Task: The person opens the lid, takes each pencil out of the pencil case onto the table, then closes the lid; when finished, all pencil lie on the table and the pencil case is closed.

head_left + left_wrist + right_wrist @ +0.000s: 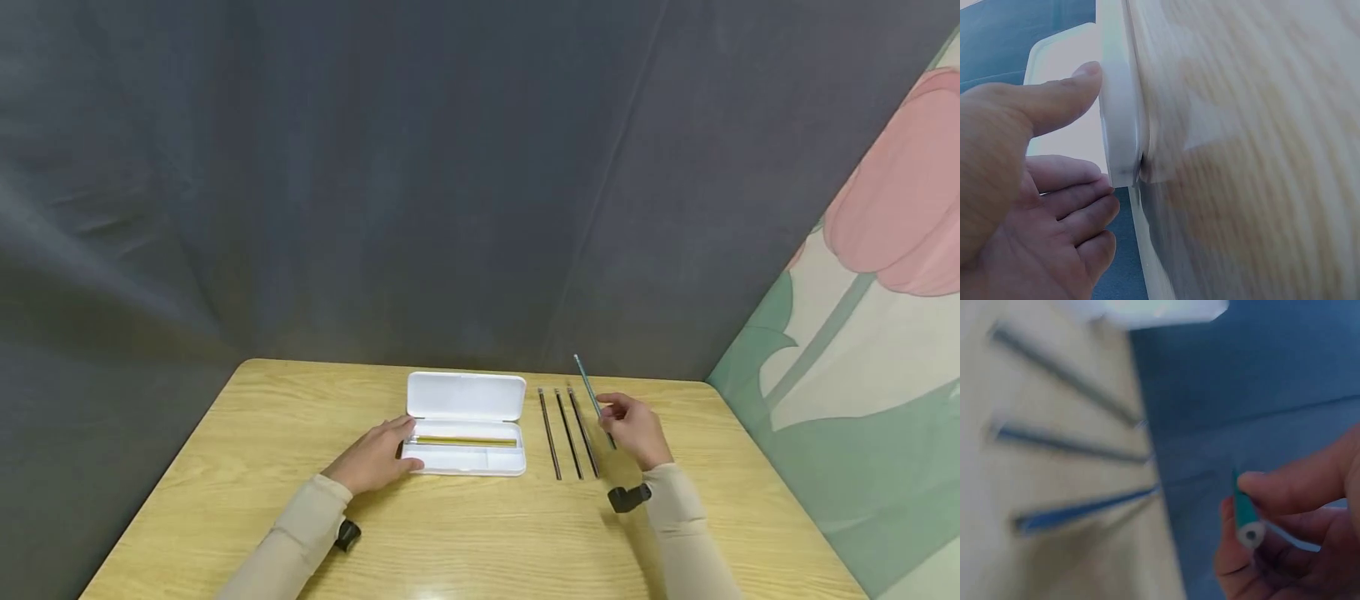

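Observation:
A white pencil case (506,460) lies with its lid (467,396) raised at the back. Yellow pencils (465,442) lie lengthwise in its rear compartment. My left hand (375,457) holds the case's left end, thumb at the front wall (1124,125) and fingers toward the back corner. To the right of the case, my right hand (633,427) pinches a blue-green pencil (587,382) between thumb and fingers. This pencil is tilted, its far end raised, and its flat, unsharpened near end (1250,535) faces the right wrist camera.
Three dark pencils (550,433) lie side by side on the wooden table (465,533), between the case and my right hand. One of them looks blue (1085,509) in the right wrist view. Behind the table hangs a dark curtain (450,183); a flower-patterned cloth (862,375) covers the right side.

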Demonstrator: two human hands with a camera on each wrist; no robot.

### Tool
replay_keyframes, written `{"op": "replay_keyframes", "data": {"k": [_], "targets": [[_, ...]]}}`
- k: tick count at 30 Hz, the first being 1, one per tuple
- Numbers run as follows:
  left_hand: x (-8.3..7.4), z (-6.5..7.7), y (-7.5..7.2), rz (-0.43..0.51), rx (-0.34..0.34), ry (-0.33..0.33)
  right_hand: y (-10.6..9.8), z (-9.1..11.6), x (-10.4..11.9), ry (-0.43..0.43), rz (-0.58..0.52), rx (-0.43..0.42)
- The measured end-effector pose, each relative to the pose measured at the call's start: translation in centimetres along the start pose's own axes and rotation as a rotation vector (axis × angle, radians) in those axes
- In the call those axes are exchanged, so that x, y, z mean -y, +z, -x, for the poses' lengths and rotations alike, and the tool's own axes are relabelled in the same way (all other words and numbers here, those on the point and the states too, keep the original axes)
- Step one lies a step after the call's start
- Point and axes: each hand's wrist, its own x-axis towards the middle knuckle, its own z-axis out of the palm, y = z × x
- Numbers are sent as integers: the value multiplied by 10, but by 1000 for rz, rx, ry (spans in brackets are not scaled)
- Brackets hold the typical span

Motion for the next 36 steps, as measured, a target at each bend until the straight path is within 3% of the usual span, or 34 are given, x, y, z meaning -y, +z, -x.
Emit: {"op": "replay_keyframes", "data": {"k": [4, 10, 21, 24, 28, 30, 32, 36], "targets": [[-2, 4, 1, 15, 10, -9, 12, -3, -23, 58, 115, 45], [-2, 7, 5, 14, 8, 0, 27, -5, -41, 59, 205, 92], [-2, 7, 4, 9, -3, -5, 29, 1, -40, 41, 256, 146], [-4, 8, 4, 4, 1, -6, 25, 2, -33, -50, 303, 71], [-5, 8, 3, -5, 6, -4, 28, 4, -1, -300, 337, -170], [-4, 7, 2, -17, 2, -2, 38, 5, 24, -428, 314, -244], [-4, 6, 1, -26, -6, 6, 54, 7, 47, -532, 249, -205], [-7, 5, 2, -23, -5, 24, 90, 6, 70, -619, 194, 57]]}}
